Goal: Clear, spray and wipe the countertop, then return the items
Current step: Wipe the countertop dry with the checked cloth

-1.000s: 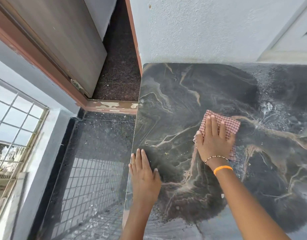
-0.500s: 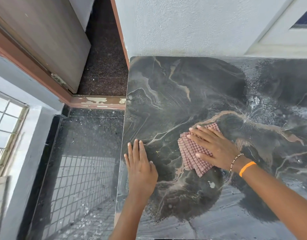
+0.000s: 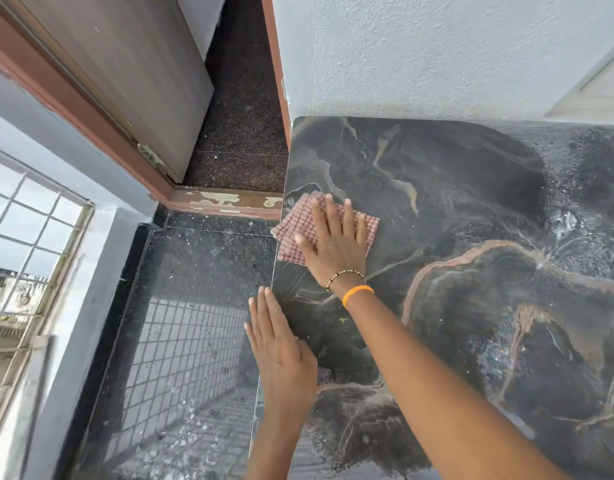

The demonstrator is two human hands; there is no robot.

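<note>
The countertop (image 3: 454,209) is dark marble with tan veins and a wet sheen. A folded red-and-white checked cloth (image 3: 298,223) lies at its left edge, one corner hanging slightly past the rim. My right hand (image 3: 335,244) presses flat on the cloth, fingers spread and pointing away from me; its wrist carries a bead bracelet and an orange band. My left hand (image 3: 281,351) rests flat on the counter's left edge nearer to me, fingers together, holding nothing.
Spray droplets or wet streaks (image 3: 568,220) speckle the counter's right part. A textured white wall (image 3: 419,53) backs the counter. Left of the counter lies a dark floor (image 3: 181,306), with a brown door (image 3: 125,74) and a barred window (image 3: 25,258) beyond.
My right hand has slid the cloth from the counter's middle leftward and away from me to the left edge. My left hand stays planted on the same edge.
</note>
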